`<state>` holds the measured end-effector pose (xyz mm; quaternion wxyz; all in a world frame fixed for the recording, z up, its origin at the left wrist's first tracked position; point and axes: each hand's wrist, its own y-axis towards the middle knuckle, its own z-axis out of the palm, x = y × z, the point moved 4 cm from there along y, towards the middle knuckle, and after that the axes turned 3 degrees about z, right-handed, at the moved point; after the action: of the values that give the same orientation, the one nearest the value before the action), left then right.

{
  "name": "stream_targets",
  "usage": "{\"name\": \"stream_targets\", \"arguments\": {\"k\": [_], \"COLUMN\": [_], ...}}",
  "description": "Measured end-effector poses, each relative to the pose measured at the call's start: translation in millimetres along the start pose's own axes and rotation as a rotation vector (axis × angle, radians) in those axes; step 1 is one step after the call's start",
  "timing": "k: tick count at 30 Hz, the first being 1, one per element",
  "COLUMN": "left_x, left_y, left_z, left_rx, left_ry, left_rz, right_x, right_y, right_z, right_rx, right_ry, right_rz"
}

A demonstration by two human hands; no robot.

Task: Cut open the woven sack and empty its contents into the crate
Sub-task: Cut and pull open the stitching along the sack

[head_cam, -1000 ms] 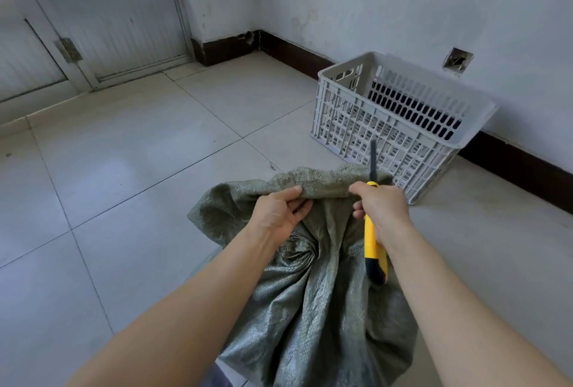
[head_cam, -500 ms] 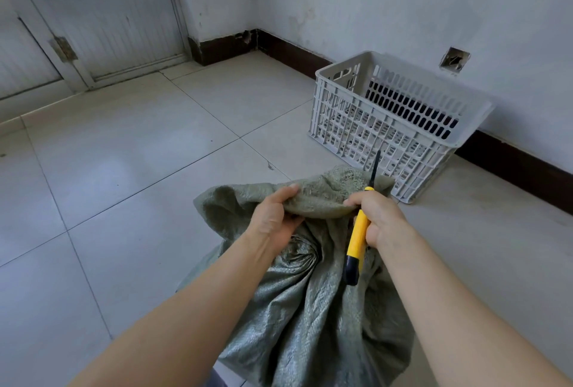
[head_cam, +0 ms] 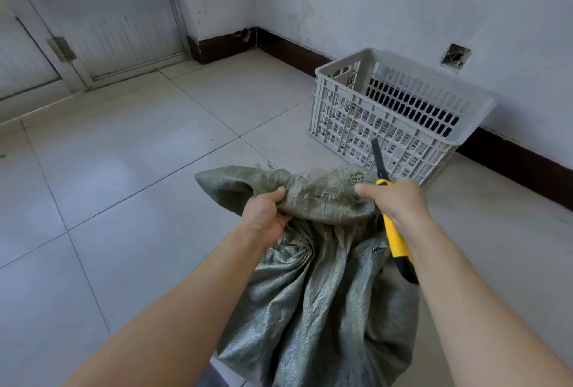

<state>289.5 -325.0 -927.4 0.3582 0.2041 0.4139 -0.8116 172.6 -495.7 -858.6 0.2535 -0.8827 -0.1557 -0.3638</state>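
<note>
Currently the tiled floor (head_cam: 139, 169) carries everything. The woven sack (head_cam: 316, 309) stands bunched between the person's forearms, low centre of view, with its top folded over toward the crate. The grey slatted crate (head_cam: 356, 126) sits by the wall just beyond the sack and apart from it. Can't tell what's inside it.

The left hand (head_cam: 266, 216) grips the folded top, fingers curled under and thumb on top. The right hand (head_cam: 397, 203) is wrapped round the yellow-handled knife (head_cam: 395, 241), with its thumb stretched onto the same fold. The blade points up and away, clear of the fabric. Frayed threads sit at the fold beside the right hand, so the top seam looks partly opened.

Likely step: finishing the opening.
- Keep the fold taut between both hands.
- Cut away from the left hand.
- Keep the blade shallow so the contents aren't nicked.
- Stow the blade before tipping.

Versus half a second ago:
- The blade tip now leans left instead of right.
- The hands are slightly further apart.
- The fold is pulled flatter.
- The crate is unmoved.
</note>
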Motion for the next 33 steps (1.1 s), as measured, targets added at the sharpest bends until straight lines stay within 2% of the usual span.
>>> {"name": "stream_targets", "arguments": {"k": [3, 5, 8, 10, 13, 16, 20, 22, 25, 27, 29, 31, 33], "left_x": [15.6, 25.7, 33.3, 28.2, 4.2, -26.2, -45.3, -51.0, -53.3, -55.2, -61.6, -68.8, -73.3], "left_y": [-8.7, -20.0, -32.6, -35.4, -30.5, -11.8, -5.2, -9.4, -9.6, -7.4, -6.5, -2.9, 0.1], "left_z": [9.7, 19.4, 24.8, 20.9, 13.2, 3.6, -1.8, -6.1, -11.9, -15.1, -23.4, -39.5, -54.5], "left_rx": [0.114, 0.239, 0.395, 0.417, 0.275, 0.03, -0.151, -0.199, -0.099, -0.098, -0.205, -0.374, -0.497], "left_ry": [0.125, 0.204, 0.331, 0.428, 0.519, 0.564, 0.776, 0.857, 0.622, 0.426, 0.302, 0.278, 0.374], "left_rz": [-0.034, -0.076, -0.177, -0.242, -0.215, -0.013, 0.252, 0.276, 0.157, 0.11, 0.137, 0.189, 0.249], "right_x": [24.3, 31.4, 25.1, 19.8, 17.3, 17.3, 14.8, 13.8, 4.5, -5.6, -13.7, -15.2, -14.7], "right_y": [-10.9, -16.9, -17.0, -14.6, -13.8, -19.8, -27.4, -17.5, -0.2, -3.4, -11.3, -14.9, -11.1], "right_z": [0.6, 17.2, 42.9, 45.9, 41.1, 41.1, 46.9, 42.0, 34.1, 37.8, 42.9, 44.4, 43.1], "right_rx": [-0.015, 0.087, 0.301, 0.333, 0.317, 0.407, 0.657, 0.62, 0.461, 0.481, 0.531, 0.52, 0.476], "right_ry": [0.071, 0.04, 0.066, 0.085, 0.114, 0.16, 0.245, 0.312, 0.242, 0.084, -0.079, -0.208, -0.161], "right_rz": [-0.196, -0.263, -0.203, -0.151, -0.14, -0.115, -0.029, -0.027, -0.037, 0.03, 0.076, 0.058, 0.07]}}
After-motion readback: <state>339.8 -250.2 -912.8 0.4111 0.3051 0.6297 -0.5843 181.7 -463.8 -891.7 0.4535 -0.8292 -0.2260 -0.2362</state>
